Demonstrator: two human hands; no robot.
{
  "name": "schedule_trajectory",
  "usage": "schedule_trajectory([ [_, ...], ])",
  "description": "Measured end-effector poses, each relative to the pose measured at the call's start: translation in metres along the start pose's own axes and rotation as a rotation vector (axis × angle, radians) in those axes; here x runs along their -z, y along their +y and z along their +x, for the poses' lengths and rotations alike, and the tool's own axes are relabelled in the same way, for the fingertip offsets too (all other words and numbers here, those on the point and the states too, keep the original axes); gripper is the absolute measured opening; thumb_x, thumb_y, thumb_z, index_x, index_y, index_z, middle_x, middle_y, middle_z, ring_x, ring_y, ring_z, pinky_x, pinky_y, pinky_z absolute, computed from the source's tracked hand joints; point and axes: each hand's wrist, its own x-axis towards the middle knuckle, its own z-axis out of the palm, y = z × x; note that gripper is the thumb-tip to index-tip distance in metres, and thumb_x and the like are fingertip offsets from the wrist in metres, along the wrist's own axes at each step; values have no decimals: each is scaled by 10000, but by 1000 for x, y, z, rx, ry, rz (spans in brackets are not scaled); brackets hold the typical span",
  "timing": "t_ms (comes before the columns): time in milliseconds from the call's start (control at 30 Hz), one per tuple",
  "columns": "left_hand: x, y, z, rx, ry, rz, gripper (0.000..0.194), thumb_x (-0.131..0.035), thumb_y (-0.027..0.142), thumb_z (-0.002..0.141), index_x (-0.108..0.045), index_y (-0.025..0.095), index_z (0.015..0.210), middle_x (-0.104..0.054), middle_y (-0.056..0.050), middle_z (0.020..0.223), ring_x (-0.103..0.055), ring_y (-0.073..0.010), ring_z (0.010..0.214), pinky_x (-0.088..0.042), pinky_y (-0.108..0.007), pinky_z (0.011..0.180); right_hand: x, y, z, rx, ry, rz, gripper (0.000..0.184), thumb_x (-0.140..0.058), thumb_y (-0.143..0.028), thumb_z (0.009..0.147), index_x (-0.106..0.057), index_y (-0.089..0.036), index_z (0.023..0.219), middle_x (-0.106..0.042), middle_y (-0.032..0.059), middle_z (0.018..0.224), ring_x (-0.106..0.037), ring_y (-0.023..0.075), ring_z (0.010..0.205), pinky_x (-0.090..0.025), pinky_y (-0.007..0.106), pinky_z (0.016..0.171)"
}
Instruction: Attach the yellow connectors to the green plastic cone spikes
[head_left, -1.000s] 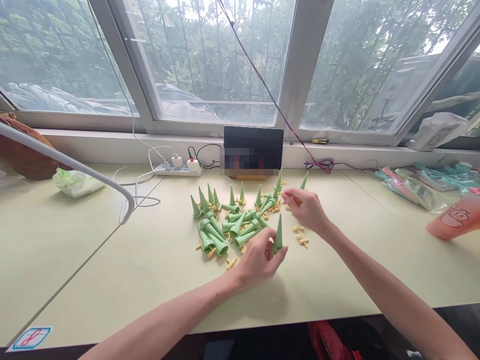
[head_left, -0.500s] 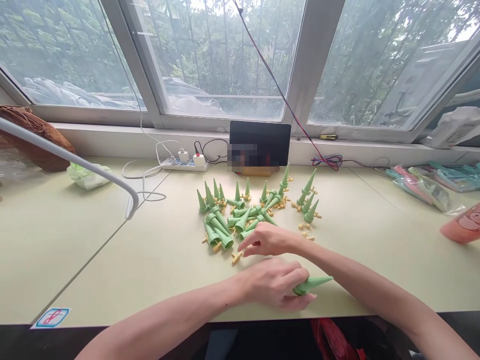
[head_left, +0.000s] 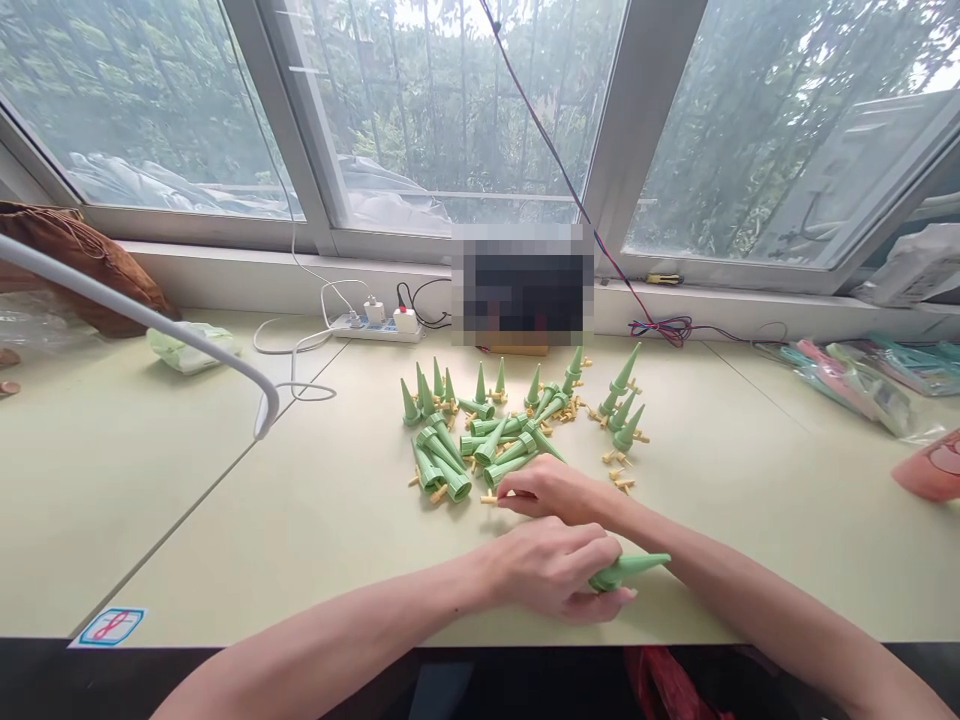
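Observation:
My left hand [head_left: 559, 570] is closed around a green watering spike [head_left: 634, 570], its tapered tip pointing right. Just beyond it, the fingertips of my right hand [head_left: 551, 490] pinch one end of a small yellow T-shaped valve [head_left: 488, 499]. The fingers hide part of that valve. In front of my hands lies a loose pile of green watering spikes [head_left: 442, 450], some on their sides with hollow ends showing. Others stand upright with yellow valves through their collars, like the spike [head_left: 627, 430] at the right. Loose yellow valves [head_left: 621, 480] lie below that group.
A pixelated dark screen [head_left: 529, 290] stands against the window sill. A white power strip [head_left: 379, 328] with cables sits left of it. A white curved bar [head_left: 150, 310] crosses the left side. Plastic-wrapped items [head_left: 855, 385] and a pink cup [head_left: 930, 470] are at the right.
My right hand has taken hold of the yellow valve that lay on the table and turned it nearly level. It has shifted slightly right. My left hand keeps the spike almost still.

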Motion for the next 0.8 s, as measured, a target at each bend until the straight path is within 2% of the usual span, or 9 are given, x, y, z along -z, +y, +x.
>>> schedule_trajectory([
  [67, 0, -1, 0, 23, 46, -17, 146, -505, 327, 945, -498, 195, 881, -557, 24, 623, -484, -111, 471, -347, -248, 439, 4, 4, -8, -33, 132, 47, 209, -553, -234, 980, -684, -195, 822, -595, -32, 577, -455, 105, 494, -362, 229, 500],
  [133, -1, -4, 1, 53, 122, -39, 117, -524, 308, 929, -488, 197, 928, -532, 38, 619, -459, -102, 465, -328, -239, 429, 8, 10, -17, -84, 321, 75, 217, -545, -292, 989, -674, -186, 850, -573, -40, 540, -453, 100, 456, -378, 229, 486],
  [200, -2, -7, 2, 91, 206, -74, 121, -544, 288, 915, -479, 202, 969, -496, 53, 614, -432, -96, 462, -303, -229, 419, 10, 18, -26, -190, 468, 131, 211, -536, -325, 997, -658, -183, 900, -558, -49, 520, -508, 105, 451, -427, 226, 496],
  [300, -3, -14, 3, 202, 297, -160, 133, -567, 242, 906, -480, 205, 1001, -474, 57, 635, -424, -86, 472, -331, -211, 439, 9, 27, -36, -260, 647, 186, 210, -531, -367, 994, -623, -191, 926, -636, -14, 626, -596, 126, 507, -488, 237, 497],
  [367, -1, -18, 4, 344, 346, -227, 128, -542, 221, 930, -491, 202, 1046, -506, 44, 679, -453, -83, 491, -386, -202, 472, 7, 29, -39, -273, 683, 185, 208, -513, -377, 1000, -601, -200, 936, -667, 10, 704, -631, 141, 547, -521, 256, 509],
  [467, 4, -22, 9, 600, 428, -314, 141, -458, 243, 997, -489, 207, 1130, -556, 25, 744, -506, -86, 516, -442, -205, 508, 5, 28, -39, -282, 690, 212, 182, -489, -360, 1014, -560, -210, 938, -658, 5, 725, -598, 125, 486, -509, 261, 472],
  [567, 11, -25, 13, 772, 485, -363, 154, -405, 321, 1034, -488, 211, 1101, -518, 44, 708, -480, -81, 475, -408, -200, 470, 3, 21, -38, -262, 697, 218, 141, -478, -321, 1025, -531, -212, 951, -640, 2, 766, -582, 110, 478, -496, 260, 474],
  [667, 13, -28, 12, 851, 493, -349, 196, -389, 371, 1039, -493, 206, 1041, -530, 33, 735, -453, -78, 472, -381, -205, 462, 0, 13, -37, -174, 664, 200, 124, -465, -286, 1030, -531, -208, 959, -617, 19, 832, -584, 110, 537, -497, 262, 500],
  [800, 11, -31, 7, 860, 448, -286, 194, -376, 356, 1040, -494, 203, 1018, -507, 43, 675, -402, -88, 472, -358, -216, 477, -2, 4, -35, -88, 618, 189, 108, -455, -225, 1026, -538, -208, 960, -609, 39, 858, -583, 130, 644, -506, 261, 543],
])
